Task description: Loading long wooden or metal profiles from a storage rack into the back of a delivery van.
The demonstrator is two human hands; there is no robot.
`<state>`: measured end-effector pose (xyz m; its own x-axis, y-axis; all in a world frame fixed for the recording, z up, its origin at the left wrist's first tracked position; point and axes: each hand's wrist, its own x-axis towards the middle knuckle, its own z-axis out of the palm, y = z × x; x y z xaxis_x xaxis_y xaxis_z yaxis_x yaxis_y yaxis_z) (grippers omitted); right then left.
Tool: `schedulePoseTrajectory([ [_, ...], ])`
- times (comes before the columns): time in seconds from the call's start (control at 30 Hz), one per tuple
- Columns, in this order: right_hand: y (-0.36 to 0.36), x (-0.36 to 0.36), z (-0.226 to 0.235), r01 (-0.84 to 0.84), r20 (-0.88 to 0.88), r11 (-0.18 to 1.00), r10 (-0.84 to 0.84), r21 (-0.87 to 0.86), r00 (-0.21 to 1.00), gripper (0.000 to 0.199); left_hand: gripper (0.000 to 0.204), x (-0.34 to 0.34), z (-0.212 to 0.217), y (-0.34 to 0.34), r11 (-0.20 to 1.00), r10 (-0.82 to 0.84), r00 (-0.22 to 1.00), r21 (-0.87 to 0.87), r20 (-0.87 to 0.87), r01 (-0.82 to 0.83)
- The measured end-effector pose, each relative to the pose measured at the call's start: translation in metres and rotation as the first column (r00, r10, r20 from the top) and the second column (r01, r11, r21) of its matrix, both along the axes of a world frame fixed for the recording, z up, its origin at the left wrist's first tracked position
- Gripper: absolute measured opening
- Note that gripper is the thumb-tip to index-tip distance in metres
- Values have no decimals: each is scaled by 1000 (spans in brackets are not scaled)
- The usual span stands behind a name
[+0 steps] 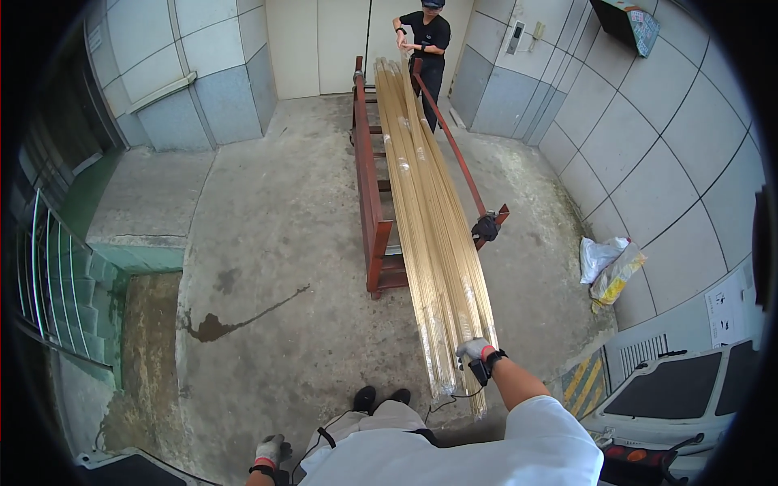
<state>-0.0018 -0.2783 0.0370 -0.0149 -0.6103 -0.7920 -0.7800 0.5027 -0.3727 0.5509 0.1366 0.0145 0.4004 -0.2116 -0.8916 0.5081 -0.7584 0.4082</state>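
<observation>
concrete floor (275, 243), stained, bounded by tiled walls (673, 121). red rack (371, 202) stands at centre, carrying a long bundle of pale rods (425, 202) running from 12 o'clock down to 5 o'clock. right hand (472, 351), gloved, rests on the near end of the rods, fingers curled over them. left hand (270, 449), gloved, hangs at 7 o'clock, holding nothing, fingers loosely bent. another person (425, 49) stands at the far end. bags (609, 263) at 3 o'clock.

Grey tiled walls (673, 121) enclose a stained concrete floor (275, 243) with a dried spill. Pale double doors (320, 44) stand at the far end, and green steps (89, 283) with a railing descend on the left.
</observation>
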Motion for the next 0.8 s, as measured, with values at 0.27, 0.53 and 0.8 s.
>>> schedulePoseTrajectory([
  [0.27, -31, -62, -32, 372, 30, 706, -446, -603, 894, 26, 32, -23, 19, -8, 989, -127, 988, 92, 83, 119],
  [0.53, 176, -121, 39, 887, 604, 459, -721, 48, 340, 20, 33, -48, 15, -158, 895, -442, 892, -24, 92, 446],
  [0.8, 488, -57, 41, 961, 475, -275, -841, 35, -258, 22, 35, -134, -9, -287, 355, -934, 356, -52, 24, 934],
])
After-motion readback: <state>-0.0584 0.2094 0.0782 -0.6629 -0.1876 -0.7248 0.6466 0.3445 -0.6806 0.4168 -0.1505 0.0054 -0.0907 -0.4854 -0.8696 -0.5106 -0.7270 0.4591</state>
